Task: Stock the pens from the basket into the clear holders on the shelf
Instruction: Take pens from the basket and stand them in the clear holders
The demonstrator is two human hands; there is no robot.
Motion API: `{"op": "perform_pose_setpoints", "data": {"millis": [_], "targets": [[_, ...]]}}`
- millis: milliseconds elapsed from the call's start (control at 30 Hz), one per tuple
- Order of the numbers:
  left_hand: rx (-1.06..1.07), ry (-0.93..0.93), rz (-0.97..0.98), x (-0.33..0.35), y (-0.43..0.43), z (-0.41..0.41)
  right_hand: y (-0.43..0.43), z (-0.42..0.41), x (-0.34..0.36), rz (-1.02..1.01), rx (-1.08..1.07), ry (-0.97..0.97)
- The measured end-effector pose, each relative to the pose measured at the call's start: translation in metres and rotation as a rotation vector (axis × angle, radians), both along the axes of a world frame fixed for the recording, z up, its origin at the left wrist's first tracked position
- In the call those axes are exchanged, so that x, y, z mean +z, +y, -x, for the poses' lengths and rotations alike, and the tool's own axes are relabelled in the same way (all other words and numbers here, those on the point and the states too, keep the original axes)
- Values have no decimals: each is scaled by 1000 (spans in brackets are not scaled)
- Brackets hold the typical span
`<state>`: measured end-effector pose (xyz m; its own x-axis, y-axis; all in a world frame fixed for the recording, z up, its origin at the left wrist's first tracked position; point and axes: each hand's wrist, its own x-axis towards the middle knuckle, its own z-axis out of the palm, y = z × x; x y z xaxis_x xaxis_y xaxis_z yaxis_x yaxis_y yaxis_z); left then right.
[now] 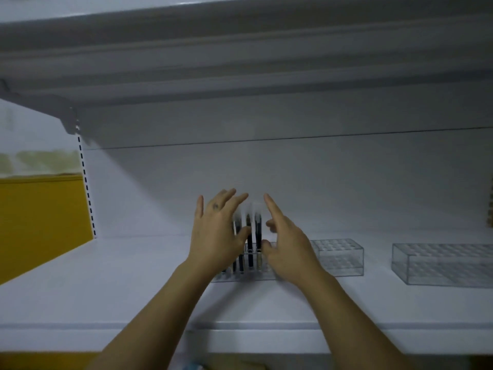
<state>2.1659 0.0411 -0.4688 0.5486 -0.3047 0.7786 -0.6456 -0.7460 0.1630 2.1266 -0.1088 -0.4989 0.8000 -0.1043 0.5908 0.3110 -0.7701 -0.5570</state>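
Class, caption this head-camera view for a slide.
Left hand and right hand flank dark pens upright in a clear holder.

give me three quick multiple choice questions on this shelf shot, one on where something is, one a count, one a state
1. Where do the dark pens stand?
A) in the leftmost holder
B) in a basket
C) lying flat

2. How many clear holders are on the shelf?
A) one
B) three
C) five

3. How are the two hands?
A) both in fists
B) one carrying a box
C) both open, fingers straight, one on each side of the pens

Answers:
1 A, the pens stand upright in the leftmost holder, between the hands.
2 B, besides that one, a middle holder and a right holder stand empty.
3 C, the left hand and the right hand flank the pens with fingers spread.
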Motion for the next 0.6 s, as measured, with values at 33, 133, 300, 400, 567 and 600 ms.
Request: {"op": "perform_pose_setpoints", "data": {"millis": [33, 133, 300, 400, 567, 600], "targets": [[-13, -31, 10, -6, 3, 5, 1, 5, -2, 6, -5, -7], [-42, -79, -2, -23, 8, 19, 1, 23, -7, 50, -22, -30], [-108, -63, 32, -53, 4, 51, 0, 66, -17, 141, -73, -54], [-202, 9, 104, -76, -4, 79, -3, 97, -33, 213, -159, -54], [-295, 43, 115, -130, -21, 120, -12, 146, -82, 190, -281, -91], [-303, 37, 109, -142, -23, 128, -14, 155, -94, 180, -283, -87]]}}
